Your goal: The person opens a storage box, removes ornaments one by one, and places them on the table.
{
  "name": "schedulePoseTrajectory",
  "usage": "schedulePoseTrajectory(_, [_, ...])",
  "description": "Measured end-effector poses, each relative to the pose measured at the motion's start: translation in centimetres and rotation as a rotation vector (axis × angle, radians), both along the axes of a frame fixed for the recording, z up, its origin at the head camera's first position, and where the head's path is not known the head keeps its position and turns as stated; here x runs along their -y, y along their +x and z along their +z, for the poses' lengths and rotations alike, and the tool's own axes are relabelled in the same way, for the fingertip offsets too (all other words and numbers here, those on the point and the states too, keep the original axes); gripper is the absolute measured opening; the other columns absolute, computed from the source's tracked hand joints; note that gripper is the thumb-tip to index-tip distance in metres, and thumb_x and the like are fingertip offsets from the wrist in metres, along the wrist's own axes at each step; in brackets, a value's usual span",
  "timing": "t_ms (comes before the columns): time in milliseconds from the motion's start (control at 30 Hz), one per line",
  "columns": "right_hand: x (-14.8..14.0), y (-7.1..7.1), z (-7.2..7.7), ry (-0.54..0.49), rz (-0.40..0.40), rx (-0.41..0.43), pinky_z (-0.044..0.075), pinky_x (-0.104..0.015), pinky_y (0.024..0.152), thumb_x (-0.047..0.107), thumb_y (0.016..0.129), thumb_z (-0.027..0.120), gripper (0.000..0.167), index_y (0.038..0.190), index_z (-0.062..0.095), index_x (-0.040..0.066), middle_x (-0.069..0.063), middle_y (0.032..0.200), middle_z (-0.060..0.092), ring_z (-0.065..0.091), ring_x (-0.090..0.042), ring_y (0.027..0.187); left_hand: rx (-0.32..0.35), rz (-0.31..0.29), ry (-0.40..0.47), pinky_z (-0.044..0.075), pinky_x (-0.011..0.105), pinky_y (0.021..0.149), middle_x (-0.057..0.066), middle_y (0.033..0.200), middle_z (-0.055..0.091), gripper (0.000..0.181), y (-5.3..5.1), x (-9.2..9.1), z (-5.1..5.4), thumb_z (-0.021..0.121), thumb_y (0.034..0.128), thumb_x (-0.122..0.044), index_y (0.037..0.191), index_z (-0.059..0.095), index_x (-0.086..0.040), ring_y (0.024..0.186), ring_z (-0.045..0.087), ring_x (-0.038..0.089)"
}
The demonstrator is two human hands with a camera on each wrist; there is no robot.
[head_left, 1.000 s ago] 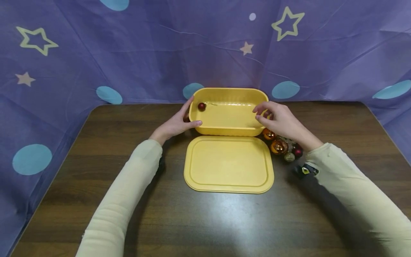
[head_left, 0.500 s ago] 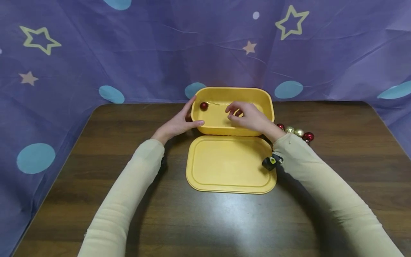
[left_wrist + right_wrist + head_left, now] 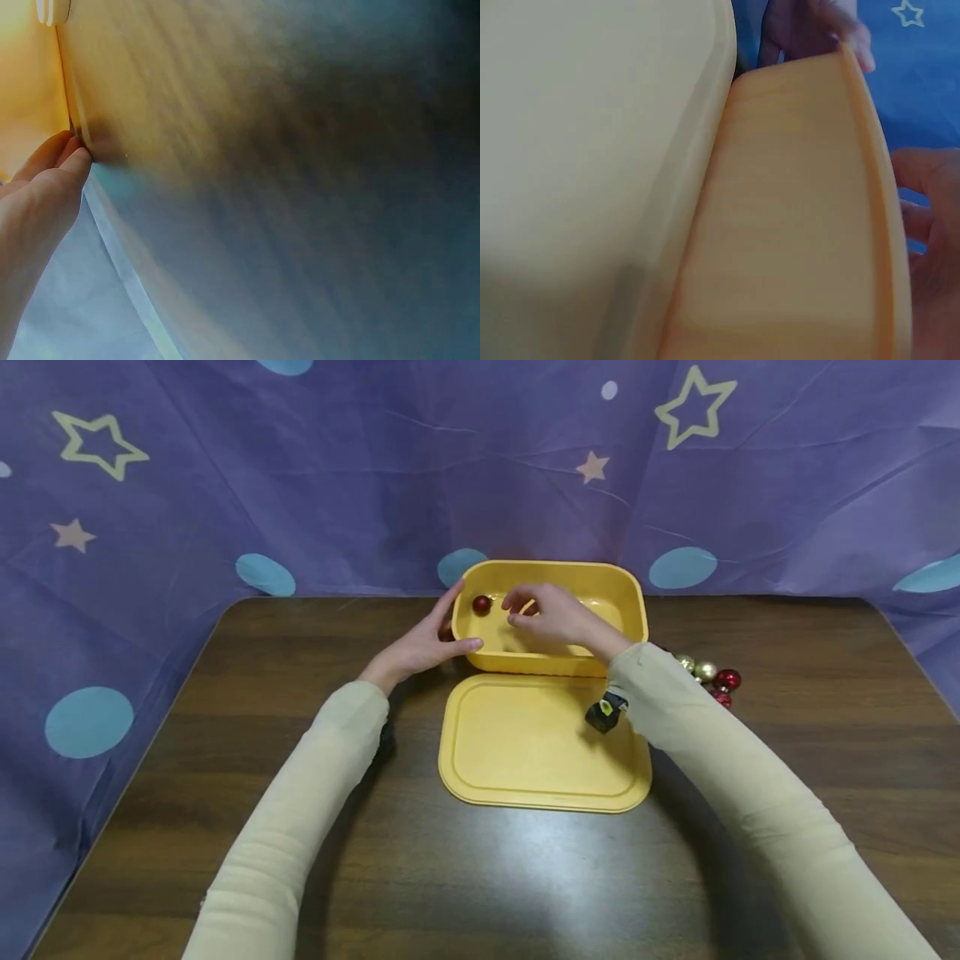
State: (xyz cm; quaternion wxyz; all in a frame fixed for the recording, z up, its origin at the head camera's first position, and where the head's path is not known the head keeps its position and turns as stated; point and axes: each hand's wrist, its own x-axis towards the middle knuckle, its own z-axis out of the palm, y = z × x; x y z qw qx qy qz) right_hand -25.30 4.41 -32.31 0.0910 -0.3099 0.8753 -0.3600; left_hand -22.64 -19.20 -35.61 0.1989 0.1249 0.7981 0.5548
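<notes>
My left hand grips the left end of the yellow plastic box, its thumb over the front rim and fingers along the side. Inside, near the left end, lies a dark red Christmas bauble. My right hand reaches into the box with bent fingers, close to that bauble; a dark reddish patch shows within the curl, and whether it is a thing or shaded fingers is unclear. In the right wrist view the box wall hides part of the right hand.
A yellow lid lies flat in front of the box, partly under my right wrist. Several baubles, including a gold bauble and a red bauble, sit to the right, partly behind the sleeve. A purple curtain hangs behind the table.
My right hand has moved left, from the box's right end to near the red bauble inside. The left hand keeps its grip on the box. The head view has shifted slightly.
</notes>
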Motion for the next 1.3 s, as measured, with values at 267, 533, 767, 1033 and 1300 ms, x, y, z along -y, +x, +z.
schedulePoseTrajectory(267, [1.4, -2.3, 0.0, 0.044, 0.025, 0.088, 0.043, -0.04, 0.096, 0.006, 0.091, 0.061, 0.038, 0.127, 0.057, -0.006, -0.025, 0.122, 0.059, 0.057, -0.036, 0.112, 0.022, -0.012, 0.021, 0.038, 0.039, 0.102, 0.014, 0.156, 0.024, 0.095, -0.1, -0.1, 0.1, 0.066, 0.0932, -0.02, 0.154, -0.004, -0.04, 0.133, 0.039, 0.023])
schedulePoseTrajectory(533, [2.5, -3.2, -0.1, 0.076, 0.003, 0.192, 0.044, -0.038, 0.095, 0.009, 0.09, 0.061, 0.05, 0.137, 0.049, -0.004, -0.024, 0.127, 0.057, 0.055, -0.033, 0.114, 0.015, -0.025, 0.032, 0.038, 0.041, 0.103, 0.014, 0.157, 0.021, 0.095, -0.1, -0.1, 0.0, 0.066, 0.0933, -0.019, 0.154, -0.003, -0.04, 0.135, 0.037, 0.025])
schedulePoseTrajectory(767, [3.6, -3.5, -0.9, -0.003, -0.014, 0.455, 0.05, -0.032, 0.079, 0.008, 0.093, 0.061, 0.063, 0.147, 0.033, -0.004, -0.024, 0.126, 0.055, 0.061, -0.023, 0.083, 0.011, -0.03, 0.023, 0.037, 0.04, 0.103, 0.015, 0.156, 0.02, 0.096, 0.1, 0.1, -0.1, 0.066, 0.0931, -0.019, 0.155, -0.004, -0.038, 0.136, 0.034, 0.025])
schedulePoseTrajectory(1033, [4.4, -3.3, -1.3, -0.068, -0.017, 0.519, 0.05, -0.028, 0.073, 0.007, 0.094, 0.06, 0.046, 0.137, 0.049, -0.002, -0.019, 0.121, 0.059, 0.059, -0.018, 0.077, 0.011, -0.018, 0.043, 0.037, 0.039, 0.103, 0.012, 0.155, 0.024, 0.096, 0.2, 0.2, 0.0, 0.067, 0.0927, -0.018, 0.155, -0.003, -0.036, 0.135, 0.035, 0.023])
schedulePoseTrajectory(1300, [4.5, -2.8, -1.5, -0.114, 0.029, 0.467, 0.047, -0.025, 0.072, -0.001, 0.089, 0.061, 0.039, 0.127, 0.057, -0.007, -0.017, 0.106, 0.065, 0.055, -0.014, 0.072, 0.0, -0.024, 0.055, 0.035, 0.039, 0.105, 0.013, 0.153, 0.029, 0.096, 0.0, 0.1, 0.0, 0.067, 0.0922, -0.016, 0.155, -0.003, -0.035, 0.133, 0.038, 0.023])
